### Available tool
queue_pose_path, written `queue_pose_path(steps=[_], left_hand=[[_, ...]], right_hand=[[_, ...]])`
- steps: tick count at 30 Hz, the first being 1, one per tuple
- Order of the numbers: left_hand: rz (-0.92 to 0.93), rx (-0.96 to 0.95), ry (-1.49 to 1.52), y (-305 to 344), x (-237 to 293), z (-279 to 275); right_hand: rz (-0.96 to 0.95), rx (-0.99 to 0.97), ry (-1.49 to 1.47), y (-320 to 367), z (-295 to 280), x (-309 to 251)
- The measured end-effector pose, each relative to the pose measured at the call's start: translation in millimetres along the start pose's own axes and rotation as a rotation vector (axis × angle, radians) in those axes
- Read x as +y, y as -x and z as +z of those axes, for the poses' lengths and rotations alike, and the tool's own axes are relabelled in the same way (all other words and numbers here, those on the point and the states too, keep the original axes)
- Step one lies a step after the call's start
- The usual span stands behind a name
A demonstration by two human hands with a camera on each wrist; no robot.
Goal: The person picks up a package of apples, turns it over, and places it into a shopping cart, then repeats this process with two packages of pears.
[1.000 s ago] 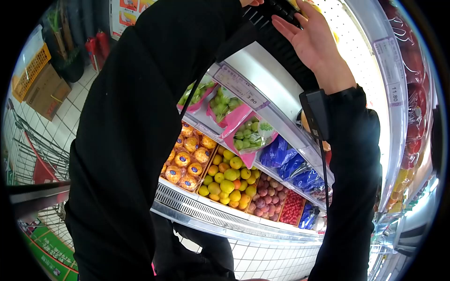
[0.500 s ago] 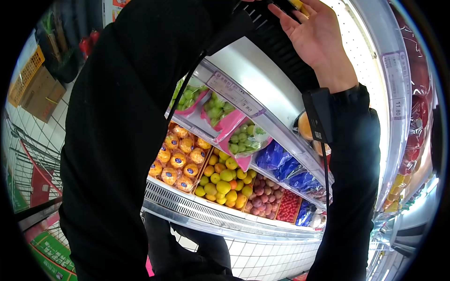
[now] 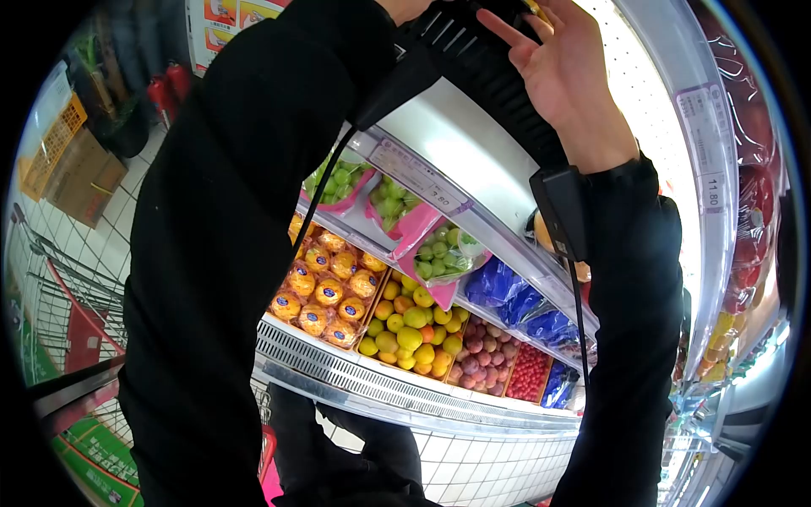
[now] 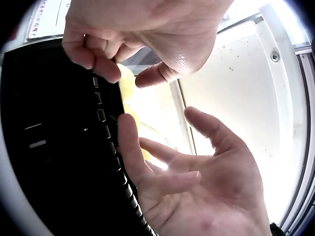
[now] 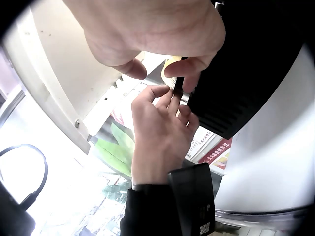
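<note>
At the top edge of the head view, my left hand [image 3: 404,7] is partly out of frame beside a black slatted tray [image 3: 498,89]. My right hand [image 3: 579,80] is palm-up at the tray's other side, fingers spread and partly bent near a yellow item [image 3: 534,8]. In the left wrist view, my left hand [image 4: 147,32] has bent fingers at the tray's edge, its thumb apart; my right hand [image 4: 202,191] faces it from below. Between them show yellow pieces [image 4: 126,86]. The right wrist view shows my left hand [image 5: 160,130] with fingertips near the yellow item [image 5: 170,69]; contact is unclear.
Below are shelves with bagged green grapes [image 3: 439,253], wrapped oranges [image 3: 329,291], yellow-green fruit [image 3: 411,329], plums [image 3: 483,359] and blue packages [image 3: 498,287]. Packed red fruit [image 3: 748,194] lines the right. A shopping cart [image 3: 72,287] and a cardboard box [image 3: 84,177] are at left.
More of my left hand and of the tray's slatted end has come into the head view. My right hand stays beside the tray, with its fingers more bent near the yellow item.
</note>
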State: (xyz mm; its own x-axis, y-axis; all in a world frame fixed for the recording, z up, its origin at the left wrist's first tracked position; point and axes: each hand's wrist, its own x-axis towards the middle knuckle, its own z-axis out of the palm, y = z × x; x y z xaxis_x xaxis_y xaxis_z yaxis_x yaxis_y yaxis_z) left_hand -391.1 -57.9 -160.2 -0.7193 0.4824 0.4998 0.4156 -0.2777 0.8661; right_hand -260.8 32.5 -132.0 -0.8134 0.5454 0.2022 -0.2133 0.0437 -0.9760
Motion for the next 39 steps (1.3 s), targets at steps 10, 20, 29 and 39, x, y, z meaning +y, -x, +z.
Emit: queue_pose_path(steps=[10,20,29,39], left_hand=[[-0.022,0.066,-0.306,15,8,-2],[-0.220,-0.062,0.201,0,13,-3],[-0.179,-0.011,0.140,-10,3,7],[-0.114,-0.028,0.258,55,41,-3]], right_hand=[[-0.024,-0.086,0.048,19,-1,2],[0.051,-0.006,0.062,6,9,-3],[-0.027,0.134,-0.129,-6,12,-2],[0.087,-0.039,-0.126,37,20,2]])
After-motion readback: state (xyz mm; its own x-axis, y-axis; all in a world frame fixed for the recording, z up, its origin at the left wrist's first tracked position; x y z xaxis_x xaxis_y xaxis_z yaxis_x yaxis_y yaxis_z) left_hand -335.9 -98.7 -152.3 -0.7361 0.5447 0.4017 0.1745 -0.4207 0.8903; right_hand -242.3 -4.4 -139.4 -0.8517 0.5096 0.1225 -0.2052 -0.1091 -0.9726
